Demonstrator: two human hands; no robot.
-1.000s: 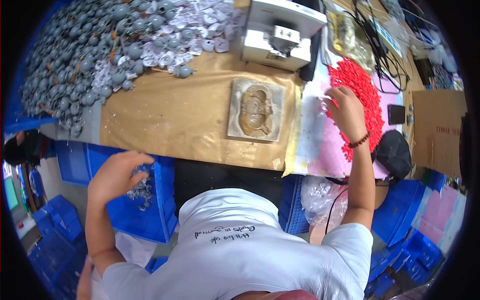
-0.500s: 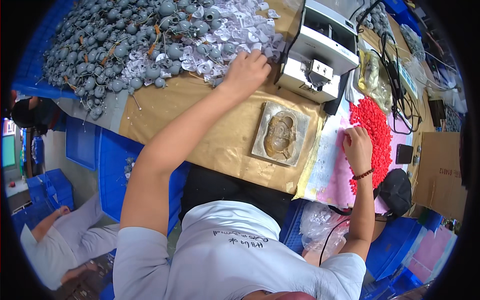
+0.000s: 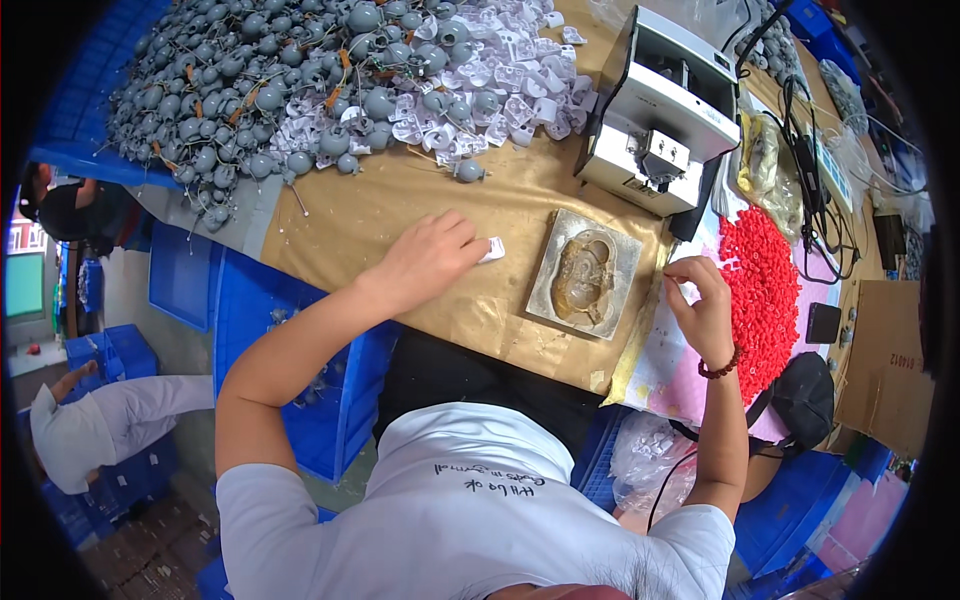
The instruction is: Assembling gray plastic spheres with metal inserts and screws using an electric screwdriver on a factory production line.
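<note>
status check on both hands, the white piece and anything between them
Left hand at small white piece, over tabletop. Right hand beside red pieces, contents unclear. Metal block between hands.

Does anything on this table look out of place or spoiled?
Some grey balls lie among the white plastic pieces, so the two piles look mixed. Also, the metal block has brownish staining in its hollow, which looks grubby. I see no clear damage.

Workbench (image 3: 340, 225): we see a brown top.
Left: grey parts (image 3: 265, 98), white parts (image 3: 545, 109).
Centre: metal block (image 3: 583, 275), machine (image 3: 635, 178).
Right: pink sheet (image 3: 686, 385) under red pieces (image 3: 765, 310).
</note>
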